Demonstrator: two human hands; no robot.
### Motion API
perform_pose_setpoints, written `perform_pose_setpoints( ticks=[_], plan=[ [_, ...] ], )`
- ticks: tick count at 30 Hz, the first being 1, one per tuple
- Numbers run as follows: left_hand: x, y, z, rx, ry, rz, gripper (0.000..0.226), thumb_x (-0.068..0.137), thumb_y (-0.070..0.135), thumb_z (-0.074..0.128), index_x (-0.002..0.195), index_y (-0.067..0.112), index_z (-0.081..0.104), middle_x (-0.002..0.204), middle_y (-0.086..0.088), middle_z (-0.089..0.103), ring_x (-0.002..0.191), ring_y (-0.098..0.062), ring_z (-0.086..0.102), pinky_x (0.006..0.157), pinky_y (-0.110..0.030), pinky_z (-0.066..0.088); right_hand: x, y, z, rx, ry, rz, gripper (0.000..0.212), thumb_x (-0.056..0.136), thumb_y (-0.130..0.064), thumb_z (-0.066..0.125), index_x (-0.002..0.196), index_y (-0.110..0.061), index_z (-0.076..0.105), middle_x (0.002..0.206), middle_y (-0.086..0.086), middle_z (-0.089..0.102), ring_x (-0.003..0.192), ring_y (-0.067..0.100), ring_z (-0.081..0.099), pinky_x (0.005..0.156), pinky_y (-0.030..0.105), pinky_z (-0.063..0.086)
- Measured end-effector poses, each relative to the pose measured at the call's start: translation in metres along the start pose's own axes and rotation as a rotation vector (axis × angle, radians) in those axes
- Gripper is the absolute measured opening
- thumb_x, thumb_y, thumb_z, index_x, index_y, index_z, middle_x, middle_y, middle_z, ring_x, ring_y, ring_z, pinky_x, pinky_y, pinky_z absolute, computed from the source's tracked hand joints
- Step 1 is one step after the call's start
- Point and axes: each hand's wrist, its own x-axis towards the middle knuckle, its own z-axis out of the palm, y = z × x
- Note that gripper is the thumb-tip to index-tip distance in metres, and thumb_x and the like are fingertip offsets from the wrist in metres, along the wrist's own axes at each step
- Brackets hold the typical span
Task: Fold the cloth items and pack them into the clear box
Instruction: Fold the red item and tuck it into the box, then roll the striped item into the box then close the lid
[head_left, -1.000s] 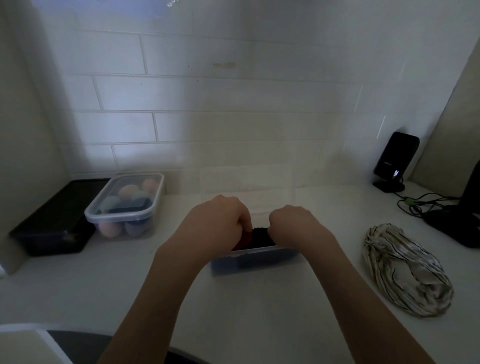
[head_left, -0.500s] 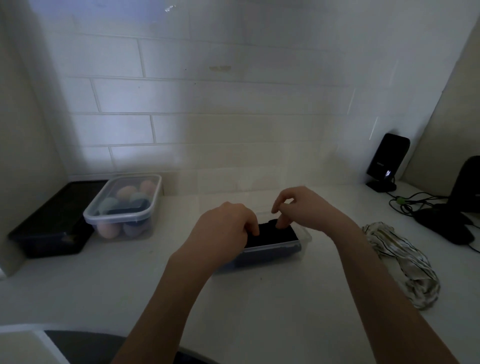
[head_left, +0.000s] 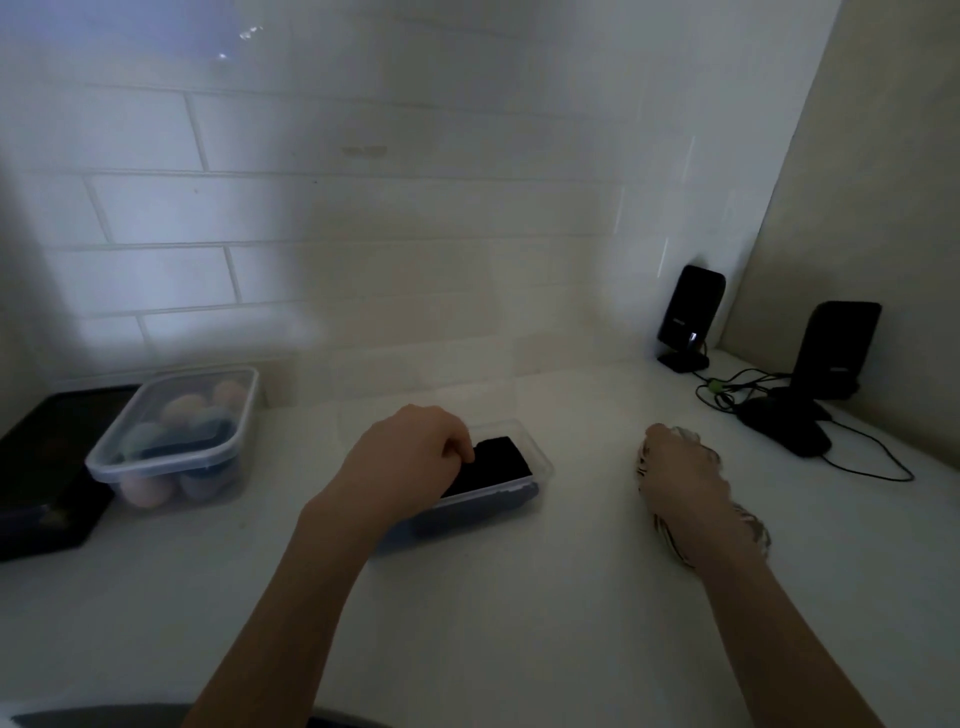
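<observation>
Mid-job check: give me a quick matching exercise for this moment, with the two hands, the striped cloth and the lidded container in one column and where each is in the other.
Column 1:
1. left hand
2. right hand
3. striped cloth
4. lidded container

Column 2:
A. far left of the counter, beside a black tray
B. on the dark cloth in the clear box
C. on the striped cloth
D. on the counter right of the clear box, under a hand

Pairs: 1-B, 2-C, 3-D, 4-A
</observation>
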Motion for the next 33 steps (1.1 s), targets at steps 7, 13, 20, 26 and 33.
perform_pose_setpoints(
  ticks=[7,13,20,26,33],
  plan=[
    [0.01,0.016,0.009,-0.209,0.075,0.157,0.033,0.087,0.012,0.053,0.117,0.024,0.06,0.118,0.007,0.06,0.111,-0.008,0.051,0.099,-0.021,0.037,-0.011,-0.023,-0.033,0.428,0.085,-0.254,0.037,0.08,0.001,0.06,0.112,-0.017,0.064,0.111,0.01,0.062,0.093,0.024,0.058,0.075,0.025,0.044],
    [0.042,0.029,0.01,-0.441,0.029,0.151,0.072,0.079,0.024,0.07,0.141,0.021,0.035,0.14,0.002,0.043,0.121,-0.008,0.046,0.095,-0.016,0.035,-0.037,-0.064,-0.097,0.833,-0.196,-0.623,0.034,0.079,-0.007,0.07,0.104,-0.029,0.069,0.089,0.005,0.075,0.082,0.017,0.072,0.07,0.016,0.056],
    [0.059,0.018,0.003,-0.725,0.071,0.15,0.022,0.078,0.013,0.067,0.098,0.016,0.057,0.09,0.0,0.064,0.081,-0.012,0.061,0.073,-0.025,0.049,-0.019,-0.081,-0.085,1.153,-0.377,-0.683,0.036,0.08,-0.005,0.069,0.111,-0.023,0.068,0.107,0.013,0.07,0.098,0.029,0.069,0.086,0.041,0.057],
    [0.082,0.024,-0.005,-0.744,0.213,0.124,0.012,0.085,0.023,0.061,0.088,0.014,0.054,0.077,0.002,0.055,0.068,-0.01,0.051,0.063,-0.024,0.042,0.007,-0.085,-0.072,1.184,-0.231,-0.537,0.028,0.077,-0.008,0.074,0.102,-0.019,0.069,0.1,0.008,0.072,0.084,0.014,0.07,0.075,0.026,0.056],
    [0.112,0.031,-0.024,-1.361,0.298,-0.109,0.02,0.085,0.012,0.059,0.065,0.01,0.054,0.044,0.005,0.055,0.037,-0.01,0.049,0.043,-0.02,0.04,0.022,-0.074,-0.059,0.958,-0.255,-0.478,0.022,0.075,-0.001,0.07,0.094,-0.011,0.069,0.083,0.007,0.07,0.071,0.013,0.062,0.065,0.024,0.051]
  ],
)
